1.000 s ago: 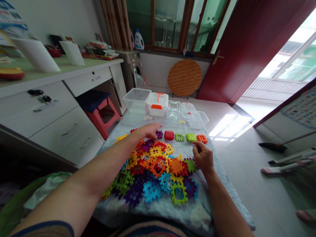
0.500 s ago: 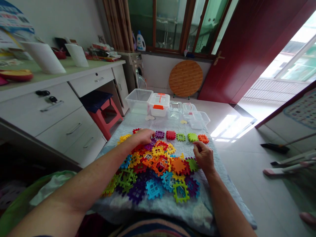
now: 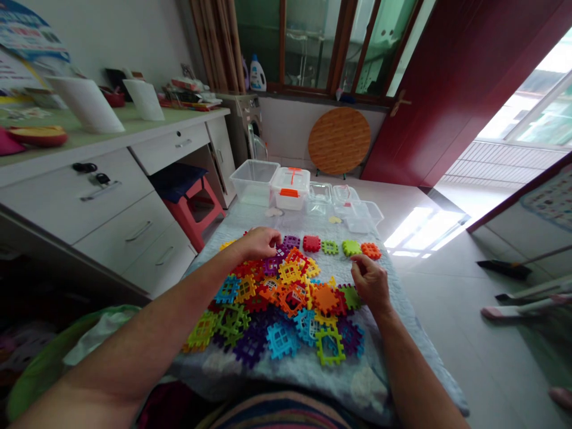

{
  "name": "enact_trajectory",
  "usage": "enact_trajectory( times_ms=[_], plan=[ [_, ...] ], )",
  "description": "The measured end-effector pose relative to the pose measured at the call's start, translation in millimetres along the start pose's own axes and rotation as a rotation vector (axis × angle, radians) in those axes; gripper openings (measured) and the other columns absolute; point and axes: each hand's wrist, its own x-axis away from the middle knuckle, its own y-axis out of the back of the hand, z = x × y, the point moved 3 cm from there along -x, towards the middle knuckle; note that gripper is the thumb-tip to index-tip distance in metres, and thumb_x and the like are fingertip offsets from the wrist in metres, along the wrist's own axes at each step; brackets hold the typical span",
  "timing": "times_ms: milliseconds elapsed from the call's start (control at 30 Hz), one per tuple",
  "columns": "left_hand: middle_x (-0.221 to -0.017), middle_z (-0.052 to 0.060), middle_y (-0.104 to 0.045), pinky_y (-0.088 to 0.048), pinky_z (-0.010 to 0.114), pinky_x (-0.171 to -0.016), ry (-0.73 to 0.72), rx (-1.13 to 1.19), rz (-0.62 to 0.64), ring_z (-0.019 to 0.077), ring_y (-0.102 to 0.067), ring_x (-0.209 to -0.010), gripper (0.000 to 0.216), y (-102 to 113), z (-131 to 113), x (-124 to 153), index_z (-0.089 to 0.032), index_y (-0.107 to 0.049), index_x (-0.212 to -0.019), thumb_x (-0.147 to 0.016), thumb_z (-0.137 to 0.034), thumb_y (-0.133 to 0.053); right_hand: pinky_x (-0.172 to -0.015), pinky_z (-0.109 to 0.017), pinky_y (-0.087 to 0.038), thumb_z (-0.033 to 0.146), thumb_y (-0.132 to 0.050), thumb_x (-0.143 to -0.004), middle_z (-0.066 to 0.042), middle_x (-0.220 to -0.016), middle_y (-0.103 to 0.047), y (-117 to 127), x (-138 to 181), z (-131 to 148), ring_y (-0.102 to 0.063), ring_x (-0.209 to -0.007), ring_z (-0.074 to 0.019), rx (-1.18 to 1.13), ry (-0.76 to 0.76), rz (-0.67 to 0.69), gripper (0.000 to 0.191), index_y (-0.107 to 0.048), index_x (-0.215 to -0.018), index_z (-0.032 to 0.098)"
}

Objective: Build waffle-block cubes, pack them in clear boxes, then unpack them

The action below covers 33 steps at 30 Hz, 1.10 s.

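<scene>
My left hand (image 3: 263, 243) reaches over the far left side of a heap of interlocking plastic blocks. Its fingers are closed on a purple window-frame block (image 3: 280, 252), partly hidden by the heap. Curled in a loose fist, my right hand (image 3: 370, 280) is at the right side of the heap, its fingertips close to a lime-green block (image 3: 351, 248) and nothing visible in them. A row beyond the heap also has a purple block (image 3: 292, 242), a red block (image 3: 311, 243), a small green frame (image 3: 329, 247) and an orange block (image 3: 370, 251).
Clear plastic bins (image 3: 254, 180) and a lidded box with orange clips (image 3: 290, 188) stand at the table's far end. A red stool (image 3: 196, 208) and a white drawer desk (image 3: 111, 217) are on the left. A broom (image 3: 504, 268) lies right.
My left hand has lifted slightly, and the purple block at its fingers now shows farther right and up. My right hand stays nearly in place. The whole view has shifted a little.
</scene>
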Motion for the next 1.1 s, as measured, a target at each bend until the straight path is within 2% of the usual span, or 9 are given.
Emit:
enact_trajectory(
  times_ms=[167, 400, 567, 700, 800, 900, 1100],
  plan=[
    [-0.08, 0.002, -0.067, -0.042, 0.027, -0.071, -0.136, -0.09, -0.087, 0.018, -0.059, -0.077, 0.015, 10, -13, 24, -0.019, -0.064, -0.077, -0.066, -0.012, -0.056, -0.053, -0.024, -0.041, 0.03, -0.051, -0.081, 0.002, -0.055, -0.056, -2, 1, -1, -0.045, -0.045, -0.0117, 0.0, 0.008, 0.007, 0.023, -0.07, -0.082, 0.017],
    [-0.086, 0.004, -0.064, -0.043, 0.028, -0.077, -0.308, -0.091, -0.166, 0.0183, -0.057, -0.083, 0.017, 6, -24, 55, -0.019, -0.061, -0.079, -0.071, -0.006, -0.054, -0.053, -0.024, -0.04, 0.029, -0.051, -0.081, 0.002, -0.055, -0.056, -2, 0, 2, -0.045, -0.045, -0.0114, 0.006, 0.009, 0.022, 0.023, -0.07, -0.082, 0.016],
    [-0.089, 0.005, -0.063, -0.044, 0.029, -0.081, -0.33, -0.075, -0.303, 0.0181, -0.057, -0.086, 0.013, 10, -31, 69, -0.02, -0.062, -0.085, -0.08, -0.009, -0.056, -0.051, -0.024, -0.039, 0.029, -0.051, -0.081, 0.002, -0.055, -0.055, -3, 1, 2, -0.044, -0.045, -0.0109, -0.012, 0.009, 0.024, 0.023, -0.07, -0.082, 0.015],
    [-0.09, 0.007, -0.063, -0.044, 0.036, -0.086, -0.28, -0.309, -0.392, 0.0225, -0.057, -0.09, 0.013, 9, -24, 71, -0.019, -0.063, -0.09, -0.082, -0.011, -0.055, -0.051, -0.023, -0.038, 0.028, -0.051, -0.081, 0.003, -0.054, -0.054, -3, 1, -1, -0.042, -0.044, -0.0104, -0.016, 0.013, 0.02, 0.023, -0.07, -0.082, 0.015],
    [-0.089, 0.007, -0.064, -0.044, 0.039, -0.085, -0.244, -0.422, -0.301, 0.0242, -0.058, -0.088, 0.013, 2, -14, 70, -0.018, -0.064, -0.089, -0.081, -0.011, -0.056, -0.051, -0.023, -0.038, 0.028, -0.051, -0.081, 0.003, -0.054, -0.054, -3, 1, -1, -0.041, -0.044, -0.0102, -0.012, 0.02, 0.017, 0.023, -0.07, -0.082, 0.015],
    [-0.09, 0.007, -0.067, -0.045, 0.037, -0.084, -0.237, -0.356, -0.189, 0.0228, -0.06, -0.087, 0.008, -1, -10, 74, -0.019, -0.063, -0.089, -0.082, -0.018, -0.059, -0.05, -0.024, -0.037, 0.028, -0.051, -0.08, 0.003, -0.054, -0.054, -3, 1, -1, -0.041, -0.043, -0.0104, -0.011, 0.023, 0.016, 0.022, -0.07, -0.081, 0.015],
    [-0.097, 0.007, -0.068, -0.045, 0.035, -0.088, -0.218, -0.191, -0.095, 0.0227, -0.061, -0.095, 0.014, 6, -26, 85, -0.019, -0.065, -0.093, -0.084, -0.029, -0.063, -0.05, -0.024, -0.038, 0.028, -0.052, -0.079, 0.002, -0.054, -0.055, -4, 1, -2, -0.043, -0.044, -0.0111, -0.009, 0.01, 0.024, 0.023, -0.07, -0.082, 0.016]
  ],
)
